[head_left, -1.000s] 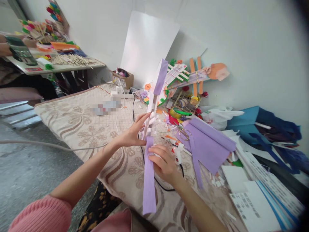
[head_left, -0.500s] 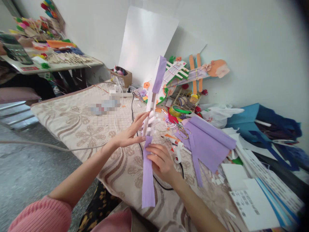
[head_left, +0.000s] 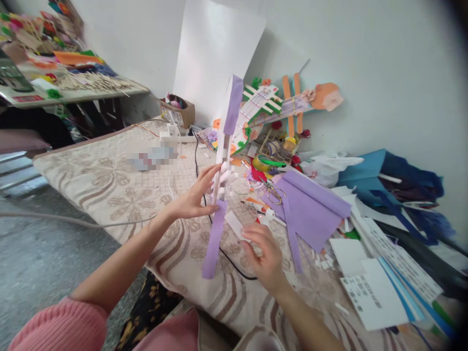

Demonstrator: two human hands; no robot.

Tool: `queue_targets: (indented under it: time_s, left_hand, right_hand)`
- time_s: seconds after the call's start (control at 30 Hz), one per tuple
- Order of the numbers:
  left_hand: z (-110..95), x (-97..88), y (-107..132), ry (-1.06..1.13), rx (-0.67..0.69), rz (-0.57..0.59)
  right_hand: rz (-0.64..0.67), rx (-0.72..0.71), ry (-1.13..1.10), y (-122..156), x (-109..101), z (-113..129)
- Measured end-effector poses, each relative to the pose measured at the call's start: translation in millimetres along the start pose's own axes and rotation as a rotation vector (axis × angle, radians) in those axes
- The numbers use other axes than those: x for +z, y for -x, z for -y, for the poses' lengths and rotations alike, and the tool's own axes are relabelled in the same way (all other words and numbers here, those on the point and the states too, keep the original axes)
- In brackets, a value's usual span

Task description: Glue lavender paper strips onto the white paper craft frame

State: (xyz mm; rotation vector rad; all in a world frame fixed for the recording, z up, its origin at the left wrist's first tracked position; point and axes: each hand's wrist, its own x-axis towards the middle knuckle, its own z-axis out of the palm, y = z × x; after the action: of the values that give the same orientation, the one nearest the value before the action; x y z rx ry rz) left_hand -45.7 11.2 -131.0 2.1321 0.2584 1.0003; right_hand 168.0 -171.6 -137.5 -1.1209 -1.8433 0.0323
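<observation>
My left hand [head_left: 195, 197] grips a tall, narrow white craft piece [head_left: 220, 158] with small white crossbars, held up on its edge. Purple paper covers the upper edge of the piece. From its lower end a purple paper strip [head_left: 212, 246] hangs down, with my left thumb at the strip's top. My right hand [head_left: 262, 253] is just right of the strip and apart from it, thumb and fingers separated. Its fingertips overlap a small white rectangular piece [head_left: 234, 225]; whether they touch it I cannot tell. A white glue gun [head_left: 268, 215] is partly hidden beyond the right hand.
Scissors [head_left: 274, 194] lie by a large purple sheet [head_left: 316, 209]. Behind are a tape roll [head_left: 263, 165] and decorated craft models [head_left: 259, 102]. A black cable [head_left: 234, 265] crosses the tablecloth. White boards [head_left: 376, 292] and a blue bag [head_left: 369, 168] are at right.
My right hand has let go of the purple strip and moved right and slightly down. The strip's lower end has swung left. My left hand keeps its hold on the craft piece.
</observation>
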Motion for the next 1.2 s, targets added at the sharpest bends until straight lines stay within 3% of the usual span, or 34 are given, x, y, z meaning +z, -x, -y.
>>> queue_targets:
  time_s: [0.1, 0.2, 0.23, 0.37, 0.5, 0.63, 0.8, 1.0, 1.2]
  left_hand:
    - [1, -1.2, 1, 0.005, 0.002, 0.006]
    - [2, -2.5, 1, 0.015, 0.0, 0.007]
    - [2, -2.9, 0, 0.018, -0.003, 0.01]
    - [3, -3.1, -1, 0.021, -0.012, 0.023]
    - [3, -2.4, -2, 0.016, -0.006, 0.015]
    - [1, -2.2, 0, 0.006, -0.012, 0.008]
    - [-1, -2.9, 0, -0.014, -0.005, 0.01]
    - [1, -3.6, -1, 0.027, -0.021, 0.0]
    - [2, -5.1, -3, 0.044, -0.047, 0.009]
  right_hand:
    - [-0.134, 0.117, 0.052, 19, -21, -7]
    - [-0.322, 0.316, 0.228, 33, -34, -30]
    - [-0.294, 0.399, 0.265, 36, -35, -40]
    - [0.02, 0.618, 0.234, 28, -28, -76]
    - [0.133, 0.697, 0.173, 10, -15, -92]
    - [0.146, 0.663, 0.091, 1, -12, -89]
    - [0.091, 0.594, 0.019, -3, -25, -65]
    - [0.142, 0.291, 0.063, -22, -36, -28]
    - [0.147, 0.107, 0.164, -34, -32, -14]
